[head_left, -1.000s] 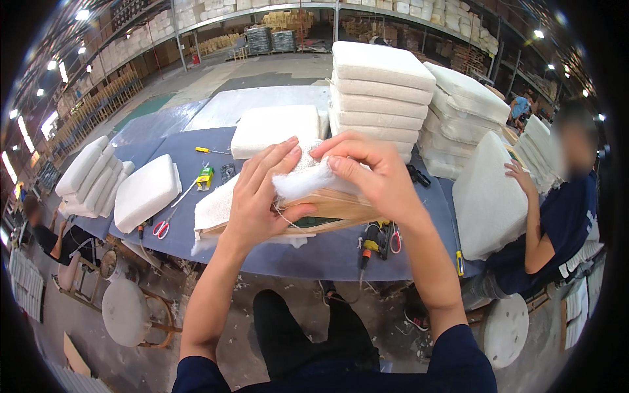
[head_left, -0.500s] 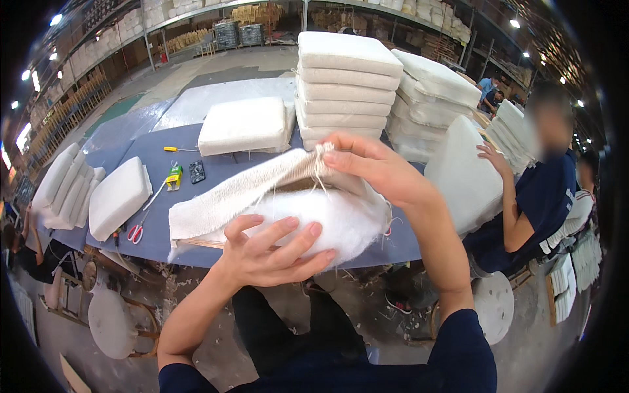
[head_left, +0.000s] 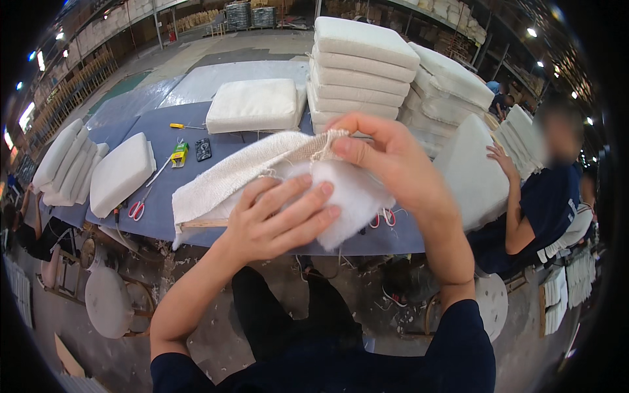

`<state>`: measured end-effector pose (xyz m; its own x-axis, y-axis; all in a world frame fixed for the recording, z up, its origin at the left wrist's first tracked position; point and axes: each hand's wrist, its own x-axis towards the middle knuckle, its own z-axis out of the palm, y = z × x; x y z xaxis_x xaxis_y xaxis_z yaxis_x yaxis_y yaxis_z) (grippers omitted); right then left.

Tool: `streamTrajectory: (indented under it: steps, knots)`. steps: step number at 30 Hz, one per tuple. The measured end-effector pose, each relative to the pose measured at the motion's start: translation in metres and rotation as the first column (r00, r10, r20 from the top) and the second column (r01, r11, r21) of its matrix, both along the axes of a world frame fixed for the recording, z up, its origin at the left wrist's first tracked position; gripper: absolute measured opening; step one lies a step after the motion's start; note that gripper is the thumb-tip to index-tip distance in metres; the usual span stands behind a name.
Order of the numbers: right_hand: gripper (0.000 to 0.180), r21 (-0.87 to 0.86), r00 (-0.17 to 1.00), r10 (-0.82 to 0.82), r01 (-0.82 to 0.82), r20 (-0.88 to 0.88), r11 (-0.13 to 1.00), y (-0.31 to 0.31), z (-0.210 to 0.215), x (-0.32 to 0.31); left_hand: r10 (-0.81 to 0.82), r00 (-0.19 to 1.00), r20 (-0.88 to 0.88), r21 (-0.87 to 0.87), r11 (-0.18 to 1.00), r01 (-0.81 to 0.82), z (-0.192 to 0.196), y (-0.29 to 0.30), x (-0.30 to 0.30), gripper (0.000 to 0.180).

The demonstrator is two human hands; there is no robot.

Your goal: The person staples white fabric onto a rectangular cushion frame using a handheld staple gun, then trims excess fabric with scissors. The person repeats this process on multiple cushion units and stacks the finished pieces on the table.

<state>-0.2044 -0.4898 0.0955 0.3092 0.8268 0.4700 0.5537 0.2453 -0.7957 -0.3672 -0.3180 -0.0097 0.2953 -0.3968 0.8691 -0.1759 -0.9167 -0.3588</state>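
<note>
A cushion with a cream knitted-fabric cover point(head_left: 226, 167) lies before me at the table's near edge, its near side lifted open. White fluffy wadding point(head_left: 357, 206) bulges out below the raised cloth. My right hand point(head_left: 393, 154) pinches the gathered, frayed edge of the cover and holds it up. Against the wadding my left hand point(head_left: 278, 219) lies with its fingers stretched out, pressing on it; its thumb is mostly hidden. A strip of bare wood point(head_left: 203, 223) shows under the cover's left end. Red-handled scissors point(head_left: 383, 217) lie partly hidden at the cushion's right.
Tall cushion stacks point(head_left: 363, 82) stand behind my right hand. More scissors point(head_left: 136, 210), a green-yellow box point(head_left: 179, 154), a black flat item point(head_left: 204, 149) and a yellow-handled tool point(head_left: 177, 125) lie left. A co-worker's hand point(head_left: 500, 160) rests on a large cushion point(head_left: 468, 173) at right.
My left hand has shifted up and right, its fingers closer together and further onto the wadding. The right hand keeps its pinch on the cover. The view has tilted down slightly.
</note>
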Motion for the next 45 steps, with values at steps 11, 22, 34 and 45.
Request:
streamTrajectory:
  steps: [11, 22, 34, 45]
  knots:
    - [0.030, 0.630, 0.732, -0.521, 0.162, 0.440, 0.759, 0.032, -0.036, -0.018, 0.345, 0.933, 0.104, -0.336, 0.895, -0.294, 0.040, 0.010, 0.009, 0.119]
    - [0.042, 0.591, 0.643, -0.535, 0.155, 0.548, 0.792, 0.016, -0.052, -0.043, 0.147, 0.983, -0.109, -0.512, 0.839, -0.183, 0.029, 0.034, 0.063, 0.097]
    - [0.036, 0.433, 0.677, 0.198, 0.197, -0.709, 0.879, -0.001, -0.101, 0.006, 0.043, 0.927, -0.372, -0.360, 0.914, -0.187, 0.048, -0.024, 0.079, 0.099]
    - [0.034, 0.293, 0.517, -0.012, 0.503, -0.856, 0.813, -0.036, -0.114, 0.059, 0.163, 0.680, -0.714, -0.223, 0.869, -0.442, 0.001, 0.106, 0.026, 0.120]
